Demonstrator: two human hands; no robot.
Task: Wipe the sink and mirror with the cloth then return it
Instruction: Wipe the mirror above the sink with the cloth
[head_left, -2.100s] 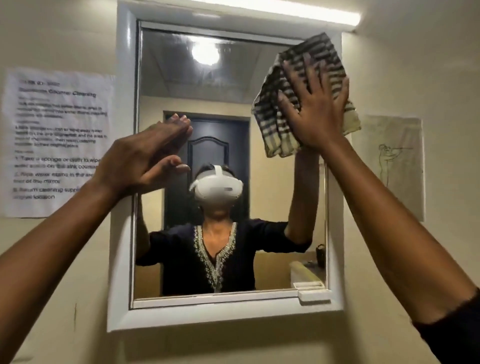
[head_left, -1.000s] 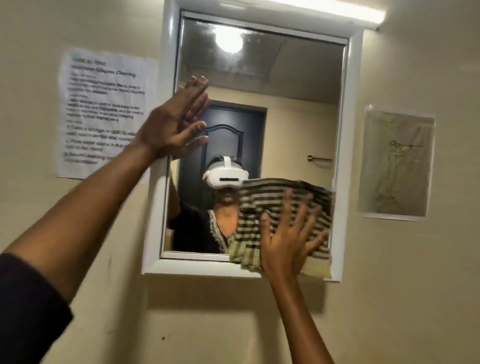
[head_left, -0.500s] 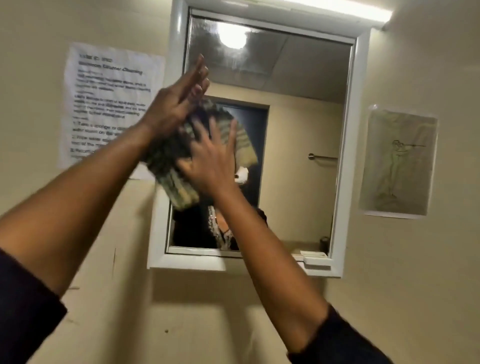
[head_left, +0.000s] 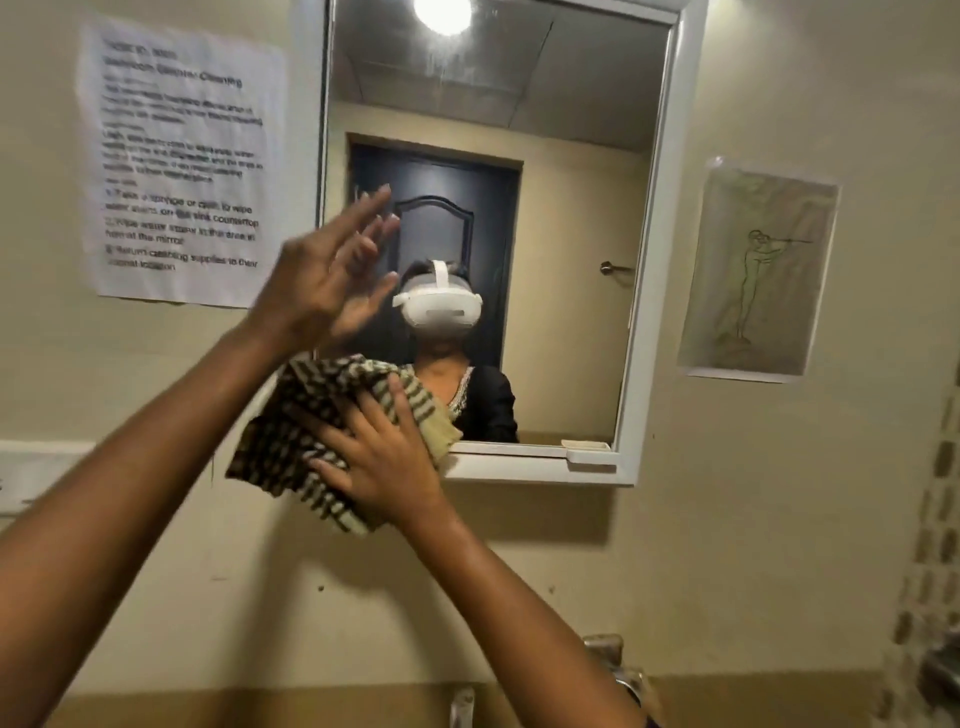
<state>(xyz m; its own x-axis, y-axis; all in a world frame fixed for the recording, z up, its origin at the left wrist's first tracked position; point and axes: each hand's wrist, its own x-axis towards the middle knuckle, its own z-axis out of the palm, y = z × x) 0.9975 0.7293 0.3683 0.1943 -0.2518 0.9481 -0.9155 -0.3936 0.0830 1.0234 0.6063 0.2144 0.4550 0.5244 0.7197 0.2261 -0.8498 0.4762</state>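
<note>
A white-framed mirror (head_left: 571, 156) hangs on the beige wall. My right hand (head_left: 384, 457) presses a dark-and-cream striped cloth (head_left: 291, 441) flat against the mirror's lower left corner, with the cloth hanging over the frame and onto the wall. My left hand (head_left: 332, 280) is raised with its fingers spread at the mirror's left edge, just above the cloth, holding nothing. The sink is not in view.
A printed instruction sheet (head_left: 182, 161) is taped to the wall left of the mirror and a drawing (head_left: 758, 275) to the right. A metal tap (head_left: 613, 665) shows at the bottom edge. The mirror reflects a person wearing a white headset, and a dark door.
My right hand has slid the cloth down the left side of the mirror to its lower left corner. My left hand stays up by the left edge, now clear of the cloth.
</note>
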